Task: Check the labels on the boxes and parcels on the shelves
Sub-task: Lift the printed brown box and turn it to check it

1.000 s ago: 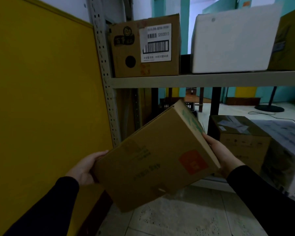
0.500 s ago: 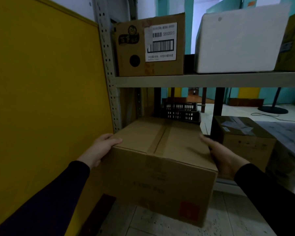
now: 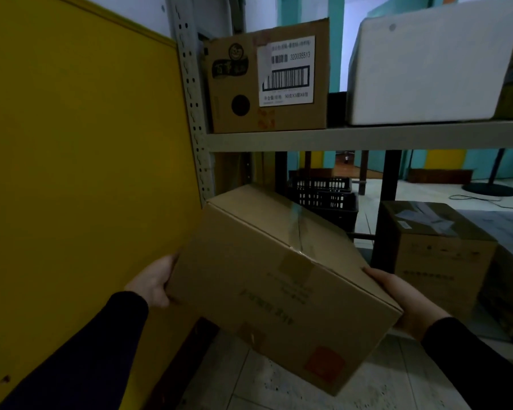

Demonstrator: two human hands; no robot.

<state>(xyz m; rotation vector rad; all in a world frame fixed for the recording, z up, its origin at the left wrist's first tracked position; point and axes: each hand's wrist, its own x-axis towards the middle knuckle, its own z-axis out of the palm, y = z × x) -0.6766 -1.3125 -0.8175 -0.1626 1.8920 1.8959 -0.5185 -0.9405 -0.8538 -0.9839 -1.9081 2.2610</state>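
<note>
Grey shelf (image 3: 367, 137), barcoded carton (image 3: 267, 78), white box (image 3: 427, 72)

Three brown cardboard boxes, held box (image 3: 282, 279) at lower centre, labelled box (image 3: 268, 78) at upper centre, taped box (image 3: 439, 250) at right, one white foam box (image 3: 433, 66) at upper right, one black crate (image 3: 323, 199) at centre, two hands, left hand (image 3: 153, 281), right hand (image 3: 403, 303)

Taped brown cardboard box (image 3: 279, 279), tilted, below shelf.

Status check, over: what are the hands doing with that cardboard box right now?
Left hand and right hand grip opposite ends of cardboard box. Box tilted, clear of the shelf. No shipping label on its visible faces. Nothing in the way.
</note>
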